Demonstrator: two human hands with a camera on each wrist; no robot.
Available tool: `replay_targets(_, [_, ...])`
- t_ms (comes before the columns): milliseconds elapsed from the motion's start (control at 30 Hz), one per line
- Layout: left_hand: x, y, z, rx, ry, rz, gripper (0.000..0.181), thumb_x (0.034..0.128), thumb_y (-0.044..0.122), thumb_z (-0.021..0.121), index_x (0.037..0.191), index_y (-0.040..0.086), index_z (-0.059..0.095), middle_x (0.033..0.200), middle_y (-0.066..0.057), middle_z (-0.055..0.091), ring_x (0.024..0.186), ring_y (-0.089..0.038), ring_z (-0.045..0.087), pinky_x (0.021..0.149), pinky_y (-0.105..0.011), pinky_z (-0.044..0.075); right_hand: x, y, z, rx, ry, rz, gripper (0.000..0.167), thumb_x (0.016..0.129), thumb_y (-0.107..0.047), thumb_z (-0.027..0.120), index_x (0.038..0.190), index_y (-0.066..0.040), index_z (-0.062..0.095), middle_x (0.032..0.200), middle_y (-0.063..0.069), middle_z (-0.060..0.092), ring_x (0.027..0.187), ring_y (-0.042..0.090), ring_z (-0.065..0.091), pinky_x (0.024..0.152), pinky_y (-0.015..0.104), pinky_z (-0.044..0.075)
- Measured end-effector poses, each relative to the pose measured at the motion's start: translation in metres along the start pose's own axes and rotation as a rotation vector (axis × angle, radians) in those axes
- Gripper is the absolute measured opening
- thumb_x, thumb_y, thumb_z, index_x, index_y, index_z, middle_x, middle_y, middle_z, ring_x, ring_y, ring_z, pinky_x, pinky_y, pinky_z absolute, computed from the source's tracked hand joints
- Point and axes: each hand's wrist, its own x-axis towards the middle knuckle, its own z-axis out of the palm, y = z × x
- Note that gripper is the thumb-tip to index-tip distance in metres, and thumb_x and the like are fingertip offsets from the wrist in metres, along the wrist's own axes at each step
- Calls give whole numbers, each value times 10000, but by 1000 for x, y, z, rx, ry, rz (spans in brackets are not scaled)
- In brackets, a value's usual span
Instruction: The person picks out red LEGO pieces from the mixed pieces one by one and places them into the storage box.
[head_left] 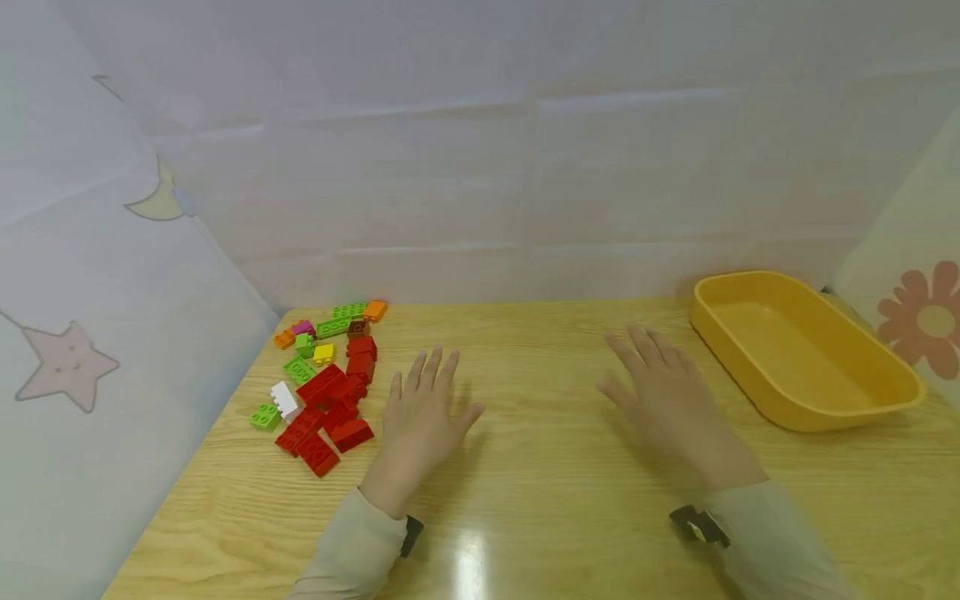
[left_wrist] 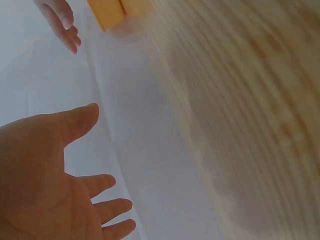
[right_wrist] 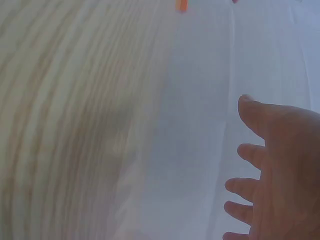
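Observation:
Over the middle of the wooden table (head_left: 540,500), my left hand (head_left: 422,417) hovers with its fingers spread and nothing in it. Just to its left lies a loose pile of toy building bricks: red bricks (head_left: 322,385), a white brick (head_left: 285,402), a yellow brick (head_left: 324,354), and several green, orange, brown and pink ones. My right hand (head_left: 667,408), slightly blurred, is held out above the table with its fingers extended and holds nothing. A yellow plastic tub (head_left: 810,423) stands to the right of it. In the left wrist view the left palm (left_wrist: 45,195) faces sideways.
A pale sheet (head_left: 480,183) hangs behind the table's back edge. More sheeting rises at the left, printed with a star (head_left: 67,367) and a moon, and at the right, with a red flower (head_left: 930,321). Both wrists wear dark straps.

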Motion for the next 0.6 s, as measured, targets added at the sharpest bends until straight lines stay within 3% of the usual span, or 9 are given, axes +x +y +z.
replay_targets(267, [2,-4,2,13,1,7,810,945,559,579,1582,179,254,1629,-102,200,1493,-317,168,1170,-579,136,-1,17,-9,17,-15,47,730,1033,-544,382,1582,-102,191,1598,267,144,1425,524,139,1121,673,92])
replay_targets(400, [1,-5,4,6,-13,8,803,949,561,571,1582,183,254,1631,-100,191,1495,-311,162,1167,-578,153,-2,27,-16,37,-17,60,736,1038,-518,400,1567,-47,200,1582,304,137,1435,525,90,1141,643,48])
replay_targets(600, [0,-5,4,-3,-19,17,783,956,546,571,1578,176,270,1628,-107,202,1497,-308,154,1164,-579,161,-5,47,-27,31,-3,113,759,1041,-526,378,1554,6,202,1583,322,92,1434,535,54,1098,705,56])
